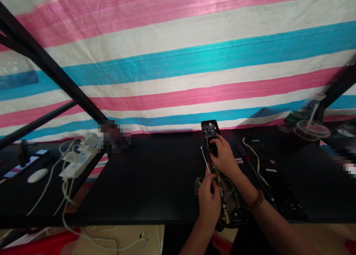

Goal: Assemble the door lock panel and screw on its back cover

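A long, narrow black electronic device (pixel 229 197) lies opened up near the table's front edge, its inside facing up. A blue circuit board (pixel 210 129) shows at its far end, and a brass-coloured part (pixel 226 215) at its near end. My left hand (pixel 209 197) is closed on the device's left edge. From its fingers a thin white cable (pixel 205 157) sticks out. My right hand (pixel 226 156) reaches across the device's middle, fingers bent and closed around a dark part there. What lies under both sets of fingertips is partly hidden.
Right of the device lie a screwdriver (pixel 242 153), a whitish cord (pixel 257 160) and dark flat parts (pixel 282 190). A lidded plastic cup (pixel 311 130) with a straw stands at the back right. At left are a power strip (pixel 79 164) with tangled cables and a white mouse (pixel 38 175).
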Demonstrator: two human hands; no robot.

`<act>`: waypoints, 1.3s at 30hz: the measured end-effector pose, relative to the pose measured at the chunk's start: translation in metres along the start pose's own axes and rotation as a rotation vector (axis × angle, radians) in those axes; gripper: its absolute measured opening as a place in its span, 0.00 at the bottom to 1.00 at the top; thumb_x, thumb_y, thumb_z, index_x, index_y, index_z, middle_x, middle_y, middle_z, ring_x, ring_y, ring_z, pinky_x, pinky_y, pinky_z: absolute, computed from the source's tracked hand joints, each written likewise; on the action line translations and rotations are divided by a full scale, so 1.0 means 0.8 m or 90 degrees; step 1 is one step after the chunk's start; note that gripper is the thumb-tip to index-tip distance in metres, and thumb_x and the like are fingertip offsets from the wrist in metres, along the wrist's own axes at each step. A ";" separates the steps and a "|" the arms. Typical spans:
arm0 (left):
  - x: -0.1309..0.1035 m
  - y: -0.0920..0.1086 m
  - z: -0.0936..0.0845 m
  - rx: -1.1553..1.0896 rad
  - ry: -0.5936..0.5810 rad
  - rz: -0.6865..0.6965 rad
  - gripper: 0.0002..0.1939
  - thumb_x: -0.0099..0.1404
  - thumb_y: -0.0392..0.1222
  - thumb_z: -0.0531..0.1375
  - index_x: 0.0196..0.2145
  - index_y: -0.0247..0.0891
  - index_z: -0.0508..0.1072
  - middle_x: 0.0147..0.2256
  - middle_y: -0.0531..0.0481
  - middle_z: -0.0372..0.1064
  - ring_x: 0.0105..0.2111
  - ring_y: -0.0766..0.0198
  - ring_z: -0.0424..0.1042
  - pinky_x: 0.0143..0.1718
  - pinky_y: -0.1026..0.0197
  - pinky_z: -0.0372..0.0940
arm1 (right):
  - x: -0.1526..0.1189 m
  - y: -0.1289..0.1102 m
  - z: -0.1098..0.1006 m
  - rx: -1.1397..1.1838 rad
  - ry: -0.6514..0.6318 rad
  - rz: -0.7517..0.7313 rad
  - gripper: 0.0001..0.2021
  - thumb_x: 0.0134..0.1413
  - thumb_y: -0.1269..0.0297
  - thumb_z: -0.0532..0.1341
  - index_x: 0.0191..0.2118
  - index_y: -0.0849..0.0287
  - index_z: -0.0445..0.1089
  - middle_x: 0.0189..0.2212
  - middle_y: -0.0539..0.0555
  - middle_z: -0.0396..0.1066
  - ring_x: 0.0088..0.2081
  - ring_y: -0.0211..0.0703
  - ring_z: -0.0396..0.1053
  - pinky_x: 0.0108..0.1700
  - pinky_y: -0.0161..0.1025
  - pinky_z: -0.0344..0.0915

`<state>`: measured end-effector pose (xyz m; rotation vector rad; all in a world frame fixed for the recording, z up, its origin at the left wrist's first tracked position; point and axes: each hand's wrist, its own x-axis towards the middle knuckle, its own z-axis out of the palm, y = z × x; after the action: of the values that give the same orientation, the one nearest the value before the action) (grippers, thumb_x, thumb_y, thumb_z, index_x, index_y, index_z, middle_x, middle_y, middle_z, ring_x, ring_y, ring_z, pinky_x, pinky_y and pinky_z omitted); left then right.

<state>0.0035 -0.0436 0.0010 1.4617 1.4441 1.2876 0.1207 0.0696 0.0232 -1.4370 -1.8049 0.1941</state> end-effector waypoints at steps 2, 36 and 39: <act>0.000 0.001 0.000 0.011 -0.009 0.005 0.18 0.67 0.32 0.52 0.50 0.38 0.75 0.46 0.42 0.79 0.45 0.56 0.78 0.48 0.55 0.70 | 0.000 -0.001 -0.001 0.005 0.005 -0.013 0.23 0.48 0.73 0.61 0.52 0.58 0.66 0.62 0.66 0.61 0.63 0.62 0.60 0.64 0.62 0.59; -0.007 -0.009 0.006 0.033 -0.014 0.101 0.17 0.71 0.33 0.53 0.53 0.40 0.74 0.65 0.38 0.64 0.64 0.50 0.66 0.62 0.48 0.64 | 0.035 -0.007 -0.014 0.014 -0.137 -0.273 0.28 0.55 0.83 0.53 0.56 0.57 0.75 0.59 0.63 0.68 0.61 0.54 0.65 0.63 0.57 0.66; -0.009 -0.014 0.008 0.052 -0.006 0.133 0.17 0.70 0.32 0.54 0.52 0.41 0.74 0.65 0.39 0.64 0.67 0.48 0.60 0.64 0.43 0.60 | 0.023 -0.010 -0.023 0.028 -0.173 -0.301 0.28 0.54 0.83 0.56 0.56 0.53 0.75 0.63 0.61 0.65 0.63 0.55 0.63 0.62 0.59 0.66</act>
<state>0.0069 -0.0481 -0.0127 1.7073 1.3801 1.3589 0.1259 0.0767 0.0490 -0.9488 -2.2918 0.1893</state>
